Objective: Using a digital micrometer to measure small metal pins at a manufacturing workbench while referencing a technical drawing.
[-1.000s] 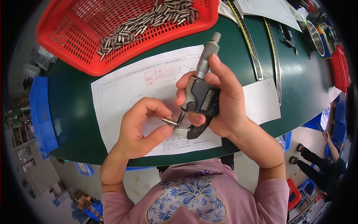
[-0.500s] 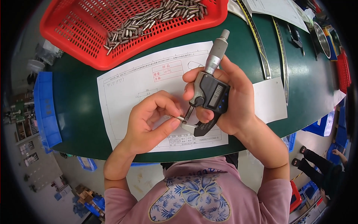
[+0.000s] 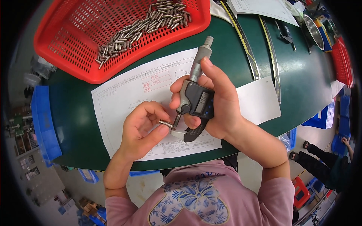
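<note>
My right hand point(image 3: 226, 101) is wrapped round a digital micrometer point(image 3: 198, 100) with a dark body and a small display. Its thumb presses on the grey thimble, and its fingers curl round the frame. At the lower end of the micrometer, a small shiny metal pin point(image 3: 166, 123) has one end at the jaws; whether both jaws touch it is too small to tell. The thumb and index finger of my left hand point(image 3: 141, 130) close loosely about the pin's other end. Beneath both hands lies a printed drawing sheet point(image 3: 120, 113).
A red perforated basket point(image 3: 81, 73) with several similar metal pins point(image 3: 139, 30) stands at the back left. Two long rulers point(image 3: 241, 37), a white card point(image 3: 260, 101) and a metal bowl point(image 3: 313, 32) lie to the right. A blue bin point(image 3: 45, 124) sits at the left table edge.
My right thumb has moved up onto the micrometer's thimble. My left fingers have loosened a little, baring more of the pin. Both hands and the micrometer now appear farther left; the whole view has shifted.
</note>
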